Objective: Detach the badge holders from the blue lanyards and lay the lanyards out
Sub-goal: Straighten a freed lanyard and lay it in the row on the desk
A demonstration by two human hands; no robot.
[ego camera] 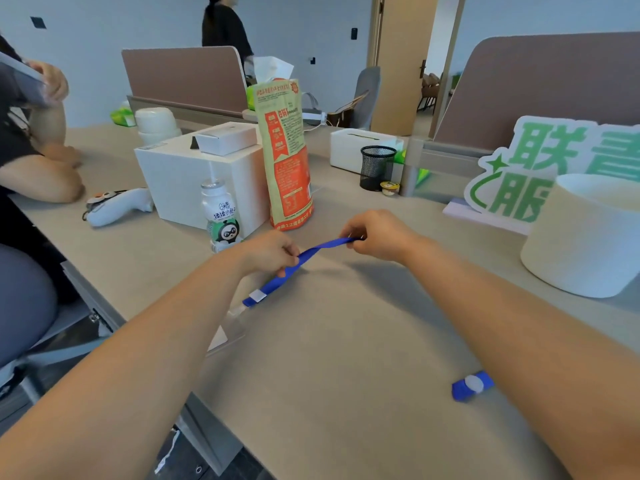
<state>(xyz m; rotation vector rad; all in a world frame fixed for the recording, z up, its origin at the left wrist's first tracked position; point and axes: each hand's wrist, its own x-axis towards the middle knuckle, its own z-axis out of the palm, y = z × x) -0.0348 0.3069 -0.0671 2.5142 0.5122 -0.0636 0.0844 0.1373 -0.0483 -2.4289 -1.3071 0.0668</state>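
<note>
Flat blue woven lanyard [322, 249] stretched between pinching left hand [270, 251] and right hand [375, 235]; clear plastic badge holder [230, 327] dangling below on the beige table [346, 341].

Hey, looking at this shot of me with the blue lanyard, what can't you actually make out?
- Head view: the ends of the blue lanyard are covered by the left hand and right hand.
- The clear badge holder is partly behind the left forearm; whether it is clipped on is unclear.
- The second blue piece runs under the right forearm.
- Print on the orange bag is too blurred to read.
</note>
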